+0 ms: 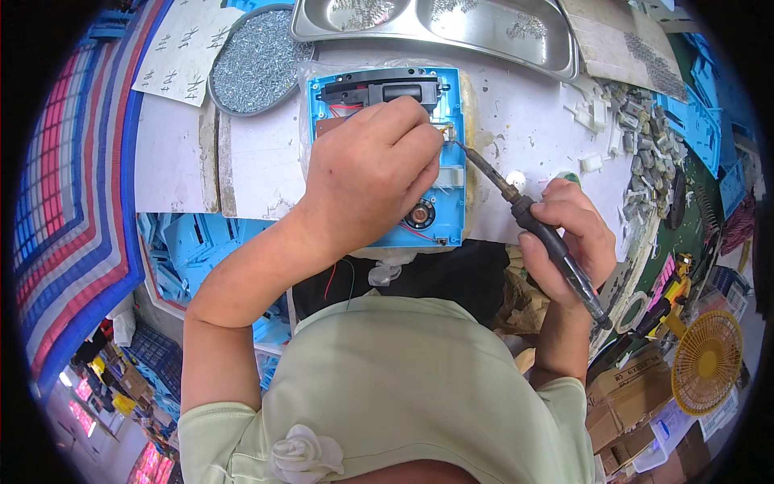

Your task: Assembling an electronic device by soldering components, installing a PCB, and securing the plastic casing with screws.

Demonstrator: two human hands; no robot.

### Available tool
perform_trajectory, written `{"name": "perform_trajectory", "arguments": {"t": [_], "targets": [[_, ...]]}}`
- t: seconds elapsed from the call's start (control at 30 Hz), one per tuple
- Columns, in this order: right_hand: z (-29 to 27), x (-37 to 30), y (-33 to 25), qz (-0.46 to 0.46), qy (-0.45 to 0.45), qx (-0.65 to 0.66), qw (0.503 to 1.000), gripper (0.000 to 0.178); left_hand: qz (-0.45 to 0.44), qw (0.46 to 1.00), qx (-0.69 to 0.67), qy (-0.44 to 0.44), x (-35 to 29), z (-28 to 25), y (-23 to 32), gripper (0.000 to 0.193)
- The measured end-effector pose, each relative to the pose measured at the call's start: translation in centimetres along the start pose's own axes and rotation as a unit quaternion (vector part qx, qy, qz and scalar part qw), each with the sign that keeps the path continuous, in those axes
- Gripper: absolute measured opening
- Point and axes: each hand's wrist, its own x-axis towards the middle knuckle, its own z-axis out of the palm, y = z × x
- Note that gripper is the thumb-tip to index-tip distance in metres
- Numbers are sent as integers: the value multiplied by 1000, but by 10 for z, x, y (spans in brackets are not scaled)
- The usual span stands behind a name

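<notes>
A light-blue plastic casing lies open on the table in front of me, with a black mechanism, a brown board, thin wires and a round speaker inside. My left hand reaches over the casing, its fingers pinched together; what lies between them is hidden. In my right hand is a soldering iron, held like a pen by its black handle. Its tip points left, at a small light-coloured part near the casing's right side, close to my left fingertips.
A round dish of small screws stands at the back left, beside a divided steel tray. Small grey and white pieces are heaped at the right. Blue plastic parts lie below the table's left edge; a yellow fan stands lower right.
</notes>
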Motion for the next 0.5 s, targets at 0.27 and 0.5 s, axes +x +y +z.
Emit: {"name": "perform_trajectory", "arguments": {"t": [0.27, 0.5], "targets": [[-4, -6, -1, 3, 9, 1, 1000, 32, -1, 1000, 6, -1, 0, -1, 1, 19], [-3, -5, -3, 5, 15, 4, 1000, 32, -6, 1000, 7, -5, 0, -1, 2, 18]]}}
